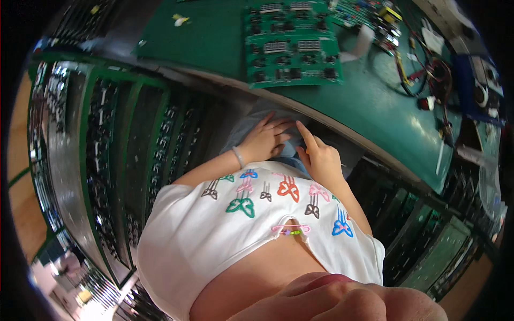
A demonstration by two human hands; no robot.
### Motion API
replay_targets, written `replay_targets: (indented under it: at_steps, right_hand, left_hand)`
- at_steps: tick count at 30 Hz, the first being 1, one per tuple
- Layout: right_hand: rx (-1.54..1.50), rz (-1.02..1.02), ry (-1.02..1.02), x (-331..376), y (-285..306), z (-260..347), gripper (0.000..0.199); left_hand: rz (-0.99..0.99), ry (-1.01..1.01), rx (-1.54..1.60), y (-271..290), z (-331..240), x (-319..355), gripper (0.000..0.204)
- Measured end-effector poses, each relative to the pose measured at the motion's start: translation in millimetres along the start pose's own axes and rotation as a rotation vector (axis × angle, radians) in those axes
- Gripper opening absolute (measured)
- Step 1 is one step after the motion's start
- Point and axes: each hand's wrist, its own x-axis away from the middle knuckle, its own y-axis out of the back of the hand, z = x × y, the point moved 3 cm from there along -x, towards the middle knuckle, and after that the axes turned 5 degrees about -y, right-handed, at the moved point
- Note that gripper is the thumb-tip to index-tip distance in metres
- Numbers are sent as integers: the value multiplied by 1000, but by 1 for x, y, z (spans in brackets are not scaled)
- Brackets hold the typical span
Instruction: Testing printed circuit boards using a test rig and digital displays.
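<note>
My left hand lies over my lap with its fingers spread, on the blue-grey cloth of my legs, and nothing shows in it. Just to its right is my right hand, index finger stretched toward the left fingertips and the other fingers curled in. A small orange bit shows by its thumb and curled fingers; what it belongs to is hidden. Beyond both hands, near the front edge of the green worktop, lies a green circuit board panel with white digit displays and black parts.
Another similar panel lies behind the first. At the far right are loose electronic parts, a tangle of wires and a blue device. Green racks of circuit boards stand to my left, with more racks to my right.
</note>
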Motion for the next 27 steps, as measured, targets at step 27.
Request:
replay_targets:
  at_steps: [27]
  right_hand:
    - [114,239,-83,-12,-72,-15,89]
  left_hand:
    - [-63,-134,-18,-19,11,-13,36]
